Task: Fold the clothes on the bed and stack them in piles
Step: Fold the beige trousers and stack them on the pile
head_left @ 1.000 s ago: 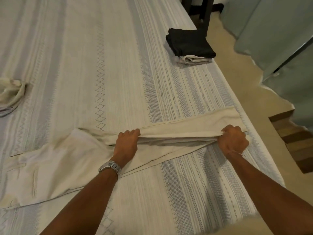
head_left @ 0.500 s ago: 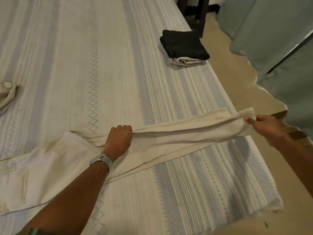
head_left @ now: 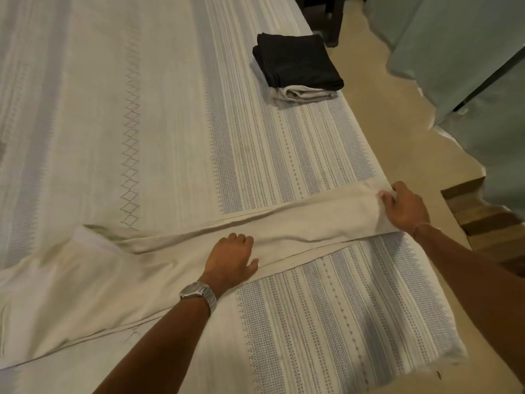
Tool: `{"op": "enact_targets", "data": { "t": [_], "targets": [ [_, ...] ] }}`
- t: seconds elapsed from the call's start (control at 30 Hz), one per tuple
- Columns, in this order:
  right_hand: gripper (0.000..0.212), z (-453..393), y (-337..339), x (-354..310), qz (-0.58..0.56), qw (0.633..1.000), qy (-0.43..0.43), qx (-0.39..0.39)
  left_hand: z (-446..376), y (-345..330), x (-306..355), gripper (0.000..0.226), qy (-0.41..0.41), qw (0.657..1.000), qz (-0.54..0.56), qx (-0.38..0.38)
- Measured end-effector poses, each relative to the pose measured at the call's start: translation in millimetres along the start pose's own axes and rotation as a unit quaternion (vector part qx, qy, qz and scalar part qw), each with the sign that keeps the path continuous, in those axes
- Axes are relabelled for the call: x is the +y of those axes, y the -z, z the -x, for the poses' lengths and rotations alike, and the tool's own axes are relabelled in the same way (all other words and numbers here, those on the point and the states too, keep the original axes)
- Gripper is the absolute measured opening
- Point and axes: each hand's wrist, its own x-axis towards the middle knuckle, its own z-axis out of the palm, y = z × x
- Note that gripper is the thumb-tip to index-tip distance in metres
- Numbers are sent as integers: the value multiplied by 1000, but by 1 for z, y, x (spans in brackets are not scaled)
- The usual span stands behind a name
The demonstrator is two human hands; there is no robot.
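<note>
A pair of cream trousers (head_left: 306, 220) lies stretched across the bed (head_left: 142, 115), legs together and pointing right, waist at the lower left. My left hand (head_left: 231, 258) rests flat on the legs near their middle, fingers spread. My right hand (head_left: 404, 207) grips the hem end of the legs at the bed's right edge. Farther back near the same edge sits a pile: a folded black garment (head_left: 298, 62) on top of a folded cream one (head_left: 305, 93).
The striped bedspread hangs over the bed's right edge, with beige floor (head_left: 397, 143) beyond. Pale green curtains (head_left: 468, 58) hang at the far right, wooden steps (head_left: 488, 220) below them. Dark furniture legs (head_left: 331, 21) stand past the pile.
My right hand pulled the trouser legs out to the right and laid them flat on the bed. My left hand let go of the fabric and now presses flat on it.
</note>
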Motion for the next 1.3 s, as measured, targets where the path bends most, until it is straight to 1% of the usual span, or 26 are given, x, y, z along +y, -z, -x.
{"op": "enact_targets", "data": {
  "t": [0.03,0.1,0.2,0.27,0.37,0.47,0.53,0.6,0.67,0.7,0.77,0.8,0.83,0.9,0.97,1.03,1.1,1.17,1.23,1.27,1.3],
  "targets": [
    [36,-2,-4,1,4,1000,-14,-13,-4,-3,3,40,22,1000,-8,-8],
    [41,-2,-14,4,18,999,-32,-37,-7,-2,9,43,34,999,-30,-22],
    [41,0,-24,3,44,998,-32,-40,-11,1,14,49,14,997,-50,-52],
    [45,1,-30,0,63,997,-39,-38,-13,3,14,49,4,996,-51,-71],
    [55,3,-37,-6,117,991,-50,-48,-16,10,18,43,-23,993,-70,-97],
    [63,5,-41,-8,144,987,-49,-44,-16,11,24,29,-36,991,-94,-89],
    [65,5,-42,-8,142,987,-60,-37,-16,12,30,17,-22,989,-113,-90],
    [62,4,-44,-7,142,987,-64,-34,-16,5,35,16,-26,985,-124,-117],
    [56,3,-44,-5,146,987,-63,-24,-16,3,38,20,-34,986,-131,-100],
    [52,3,-44,-4,146,987,-61,-16,-18,2,37,26,-42,987,-121,-93],
    [42,1,-41,-2,135,989,-52,-4,-19,-3,32,40,-73,992,-95,-48],
    [37,-1,-39,-1,128,991,-50,-6,-18,-1,29,42,-82,992,-84,-41],
    [33,-3,-36,0,122,991,-51,-11,-15,0,27,40,-94,992,-82,-36],
    [30,-7,-28,2,121,991,-51,-18,-8,4,25,29,-125,989,-83,-6],
    [27,-8,-22,4,132,991,-31,-10,-1,5,25,20,-143,987,-70,31],
    [22,-8,-18,5,132,991,-12,-2,3,2,24,21,-152,986,-43,62],
    [19,-7,-17,5,132,991,-2,-3,4,-3,24,19,-158,984,-37,72],
    [20,-8,-20,8,132,991,1,-4,4,-11,25,19,-147,986,-54,63],
    [23,-7,-26,13,144,989,-12,-9,3,-18,28,22,-105,991,-52,56],
    [25,-5,-31,16,155,988,-23,4,3,-20,29,26,-78,994,-46,59],
    [25,-4,-35,18,162,986,-30,36,1,-20,30,31,-51,996,-39,69]
  ]
}}
